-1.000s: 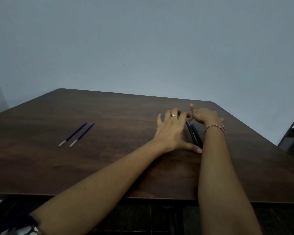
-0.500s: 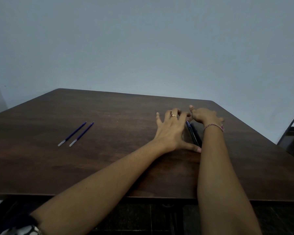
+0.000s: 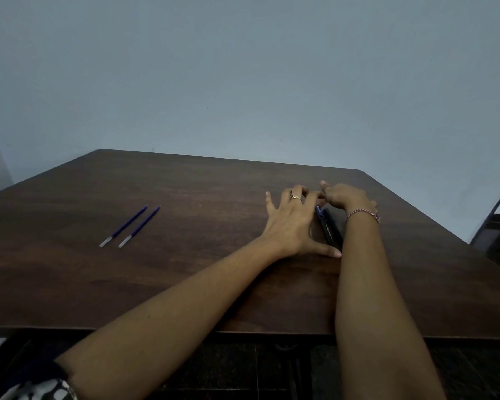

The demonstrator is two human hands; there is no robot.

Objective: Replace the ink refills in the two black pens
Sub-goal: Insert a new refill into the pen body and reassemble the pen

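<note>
Two black pens (image 3: 331, 228) lie side by side on the dark wooden table (image 3: 202, 269), right of centre, and the left one has a blue end. My left hand (image 3: 290, 223) lies flat beside them with fingers spread. Its thumb touches their near end and its fingertips reach their far end. My right hand (image 3: 348, 199) is curled over the far end of the pens, index finger raised; what its fingers hold is hidden. Two blue ink refills (image 3: 132, 226) with pale tips lie parallel far to the left, away from both hands.
The table's front edge (image 3: 156, 332) runs just below my forearms. A pale wall stands behind the table. A dark piece of furniture (image 3: 497, 235) sits past the table's right edge.
</note>
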